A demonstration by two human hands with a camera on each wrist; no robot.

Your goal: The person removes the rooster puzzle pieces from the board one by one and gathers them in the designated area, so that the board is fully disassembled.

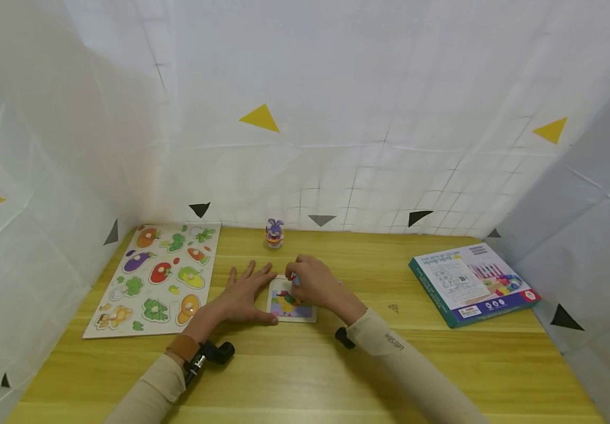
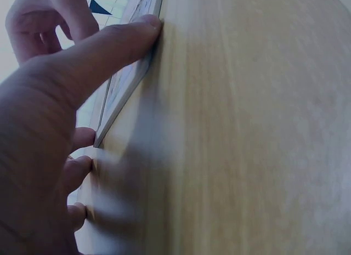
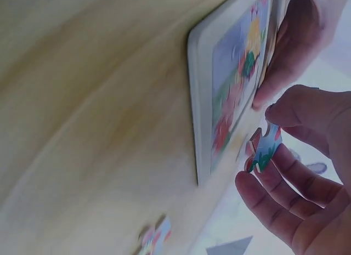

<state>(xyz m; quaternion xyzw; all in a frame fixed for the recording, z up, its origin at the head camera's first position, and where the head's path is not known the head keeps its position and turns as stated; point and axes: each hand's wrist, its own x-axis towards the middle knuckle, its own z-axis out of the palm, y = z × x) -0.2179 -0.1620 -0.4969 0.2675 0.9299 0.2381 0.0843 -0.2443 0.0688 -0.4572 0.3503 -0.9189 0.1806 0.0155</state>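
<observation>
A small jigsaw puzzle in a white-edged tray (image 1: 305, 320) lies on the table, its picture partly filled with coloured pieces. My right hand (image 1: 312, 284) hovers over its upper right part. In the right wrist view, that hand's thumb and fingers pinch a jigsaw piece (image 3: 270, 147) with green and light blue print. My left hand (image 1: 242, 301) is spread at the tray's left side. Its thumb (image 2: 129, 38) rests on the tray's near edge, and the other fingers reach past the left edge. A loose jigsaw piece (image 3: 157, 237) lies on the table beside the tray.
On the left lies a white vegetable peg board (image 1: 169, 288). A purple rabbit figurine (image 1: 274, 234) stands behind the tray. To the right is a flat printed box (image 1: 474, 285) with a green side. White sheeting (image 1: 336, 176) surrounds the wooden table (image 1: 294, 377).
</observation>
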